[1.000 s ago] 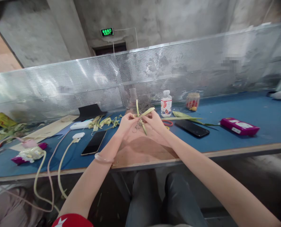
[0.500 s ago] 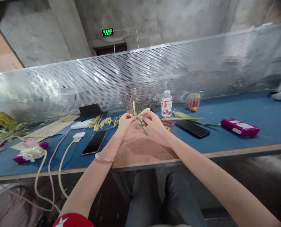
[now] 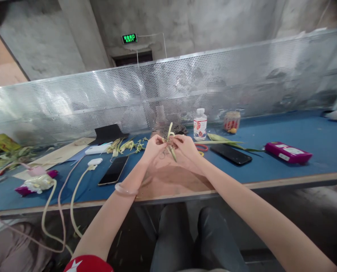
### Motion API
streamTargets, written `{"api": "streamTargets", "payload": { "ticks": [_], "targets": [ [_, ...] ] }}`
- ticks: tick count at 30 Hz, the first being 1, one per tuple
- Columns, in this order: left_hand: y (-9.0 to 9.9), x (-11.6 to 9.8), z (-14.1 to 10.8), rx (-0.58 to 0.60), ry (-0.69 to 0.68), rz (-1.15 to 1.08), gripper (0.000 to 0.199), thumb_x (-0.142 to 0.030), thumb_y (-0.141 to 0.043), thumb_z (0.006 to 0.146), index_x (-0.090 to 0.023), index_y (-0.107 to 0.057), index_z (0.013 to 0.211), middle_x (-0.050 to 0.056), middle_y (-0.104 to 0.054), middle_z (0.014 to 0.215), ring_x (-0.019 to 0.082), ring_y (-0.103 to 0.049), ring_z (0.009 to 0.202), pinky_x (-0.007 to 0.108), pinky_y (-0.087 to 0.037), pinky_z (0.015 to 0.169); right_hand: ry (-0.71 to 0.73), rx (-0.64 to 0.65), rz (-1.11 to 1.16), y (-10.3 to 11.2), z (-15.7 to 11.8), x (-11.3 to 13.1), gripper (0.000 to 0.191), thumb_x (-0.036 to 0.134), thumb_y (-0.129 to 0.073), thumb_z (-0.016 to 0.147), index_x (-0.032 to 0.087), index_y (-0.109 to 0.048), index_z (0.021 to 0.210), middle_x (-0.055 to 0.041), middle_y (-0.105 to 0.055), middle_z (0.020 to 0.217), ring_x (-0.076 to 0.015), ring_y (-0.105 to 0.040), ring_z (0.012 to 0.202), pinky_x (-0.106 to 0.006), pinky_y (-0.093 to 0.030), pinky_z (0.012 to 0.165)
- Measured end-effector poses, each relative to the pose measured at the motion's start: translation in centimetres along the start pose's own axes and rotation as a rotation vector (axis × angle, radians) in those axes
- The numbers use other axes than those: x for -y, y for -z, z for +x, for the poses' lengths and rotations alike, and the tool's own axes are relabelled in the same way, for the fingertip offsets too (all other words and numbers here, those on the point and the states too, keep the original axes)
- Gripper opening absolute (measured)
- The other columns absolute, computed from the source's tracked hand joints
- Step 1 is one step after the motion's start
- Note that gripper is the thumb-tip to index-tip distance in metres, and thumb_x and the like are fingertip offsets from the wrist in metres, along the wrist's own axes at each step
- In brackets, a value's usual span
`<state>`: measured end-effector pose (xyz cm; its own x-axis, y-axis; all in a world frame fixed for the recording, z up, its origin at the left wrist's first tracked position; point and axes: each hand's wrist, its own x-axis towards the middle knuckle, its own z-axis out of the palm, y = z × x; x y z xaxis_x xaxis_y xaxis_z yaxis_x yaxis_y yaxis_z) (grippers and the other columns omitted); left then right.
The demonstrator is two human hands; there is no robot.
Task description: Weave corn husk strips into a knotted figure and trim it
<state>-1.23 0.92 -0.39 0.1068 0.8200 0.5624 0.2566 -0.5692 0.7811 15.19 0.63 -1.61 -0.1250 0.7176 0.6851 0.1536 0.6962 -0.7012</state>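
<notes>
Pale green leaf strips (image 3: 172, 153) cross each other between my two hands, above a brown board (image 3: 171, 181) at the table's front edge. My left hand (image 3: 153, 148) pinches them from the left, thumb and fingers closed. From the right, my right hand (image 3: 186, 146) pinches the same strips with its fingertips. One strip stands up above the fingers and another hangs down toward the board. The crossing itself is partly hidden by my fingertips. Just behind the hands lies a dark, stringy tangle (image 3: 180, 129).
On the right are a white bottle (image 3: 200, 126), a jar (image 3: 232, 121), long leaves (image 3: 223, 139), red-handled scissors (image 3: 201, 146), a black phone (image 3: 231, 154) and a purple packet (image 3: 288, 152). Leftward lie another phone (image 3: 113, 171), wilted plant pieces (image 3: 127, 146) and cables (image 3: 73, 204). Perforated metal panels (image 3: 168, 87) stand behind.
The leaf strips have turned a little: the upright one now leans right, and the strip that pointed right is bent near the fingers. Both hands have shifted only slightly.
</notes>
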Motion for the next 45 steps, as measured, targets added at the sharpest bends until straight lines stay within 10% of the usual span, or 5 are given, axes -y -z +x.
{"api": "streamTargets", "payload": {
  "ticks": [6,24,34,45],
  "targets": [
    [-0.6,-0.5,-0.3,0.121,0.007,-0.117,0.027,-0.026,-0.072,0.065,-0.016,-0.050,0.076,-0.001,-0.059,0.073,0.011,-0.058,0.069,0.025,-0.045,0.068,0.064,-0.125,-0.049,0.5,0.2,0.3,0.022,0.036,-0.060,0.078,0.018,-0.071,0.073,-0.0062,-0.063,0.086,-0.0168,-0.058,0.081,-0.029,-0.046,0.073],
    [-0.9,-0.6,-0.6,0.242,-0.004,-0.275,0.048,-0.023,-0.075,0.064,-0.021,-0.038,0.096,0.000,-0.064,0.078,0.015,-0.065,0.072,0.027,-0.050,0.067,-0.154,0.085,0.447,0.7,1.0,-1.7,0.027,0.032,-0.071,0.066,0.018,-0.070,0.090,-0.0046,-0.070,0.095,-0.0167,-0.063,0.085,-0.030,-0.049,0.077],
    [-0.9,-0.8,-0.7,0.319,-0.031,-0.173,0.067,-0.025,-0.075,0.065,-0.024,-0.049,0.127,0.005,-0.068,0.088,0.018,-0.065,0.081,0.030,-0.051,0.075,-0.193,0.080,0.429,0.6,1.1,-2.1,0.034,0.027,-0.069,0.065,0.016,-0.066,0.097,-0.0050,-0.069,0.088,-0.0159,-0.063,0.079,-0.029,-0.050,0.071],
    [-0.8,-0.3,-0.5,0.294,-0.045,-0.097,0.050,-0.021,-0.073,0.066,-0.017,-0.062,0.115,0.011,-0.066,0.110,0.018,-0.064,0.090,0.032,-0.049,0.084,-0.179,0.032,0.298,0.7,0.8,-1.5,0.040,0.027,-0.070,0.066,0.016,-0.065,0.104,-0.0074,-0.069,0.097,-0.0176,-0.063,0.085,-0.033,-0.051,0.075]
  ]
}}
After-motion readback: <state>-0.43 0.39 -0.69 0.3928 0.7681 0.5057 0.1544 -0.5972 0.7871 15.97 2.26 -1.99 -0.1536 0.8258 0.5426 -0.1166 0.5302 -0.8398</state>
